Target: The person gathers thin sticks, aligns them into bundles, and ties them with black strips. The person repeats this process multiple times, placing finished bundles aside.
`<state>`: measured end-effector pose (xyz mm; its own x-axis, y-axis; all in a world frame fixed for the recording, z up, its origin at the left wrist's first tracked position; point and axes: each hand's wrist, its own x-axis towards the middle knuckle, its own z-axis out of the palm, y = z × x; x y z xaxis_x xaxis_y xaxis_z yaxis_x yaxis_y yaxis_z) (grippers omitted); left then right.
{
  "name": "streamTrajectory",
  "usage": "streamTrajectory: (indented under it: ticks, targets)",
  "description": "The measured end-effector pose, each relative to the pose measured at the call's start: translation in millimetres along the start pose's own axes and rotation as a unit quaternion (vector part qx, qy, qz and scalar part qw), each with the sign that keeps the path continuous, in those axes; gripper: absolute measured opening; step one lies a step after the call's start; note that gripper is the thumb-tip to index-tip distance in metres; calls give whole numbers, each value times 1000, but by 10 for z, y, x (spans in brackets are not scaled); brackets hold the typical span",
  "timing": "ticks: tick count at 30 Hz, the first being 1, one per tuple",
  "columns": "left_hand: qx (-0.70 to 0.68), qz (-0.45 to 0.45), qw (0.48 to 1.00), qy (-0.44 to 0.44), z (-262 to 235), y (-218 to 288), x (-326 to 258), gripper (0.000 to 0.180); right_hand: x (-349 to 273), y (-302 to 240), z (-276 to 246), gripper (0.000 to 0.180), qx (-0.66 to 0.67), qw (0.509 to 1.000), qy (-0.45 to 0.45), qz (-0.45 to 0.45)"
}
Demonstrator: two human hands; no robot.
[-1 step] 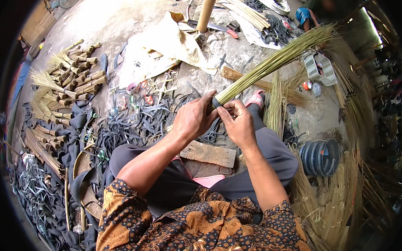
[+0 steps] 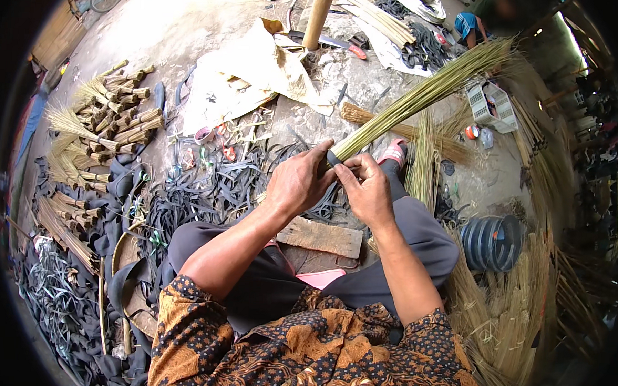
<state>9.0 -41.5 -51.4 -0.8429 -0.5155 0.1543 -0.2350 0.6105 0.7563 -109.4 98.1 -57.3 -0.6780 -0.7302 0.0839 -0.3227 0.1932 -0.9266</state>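
I sit on the floor with a long bundle of thin yellow-green sticks (image 2: 423,94) slanting up to the right. My left hand (image 2: 299,186) grips the bundle's near end. Beside it, my right hand (image 2: 367,192) pinches a dark band (image 2: 332,157) wrapped around that same end. Both hands touch each other over my knees. A flat wooden block (image 2: 321,236) lies on my lap just below them.
Black rubber strips (image 2: 206,188) litter the floor ahead and to the left. Tied short stick bundles (image 2: 112,115) lie at far left. A wooden pole (image 2: 319,14), torn paper (image 2: 259,73), a white basket (image 2: 489,104), a blue coil (image 2: 489,242) and loose sticks (image 2: 510,319) surround me. Another person (image 2: 478,21) crouches at top right.
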Motion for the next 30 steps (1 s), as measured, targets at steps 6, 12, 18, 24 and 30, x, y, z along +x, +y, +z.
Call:
streamTrajectory:
  ticks: [6,12,18,24,30]
  targets:
    - [34,19,999,21,10,-32,-35,53,-12,-2,-27,26,-52,998,-11,30]
    - [14,-49,998,-35,10,-12,-13,44,-120,-197,-214,27,52,979,-154,123]
    - [-17,-62,990,-125,-6,-76,50,45,-200,-397,-335,27,157,965,-141,154]
    - [60,-71,980,-177,54,-160,58,52,-327,-491,-433,33,204,947,-155,196]
    - [0,-81,985,-151,-144,-107,112,50,-694,-576,-717,27,44,983,-170,53]
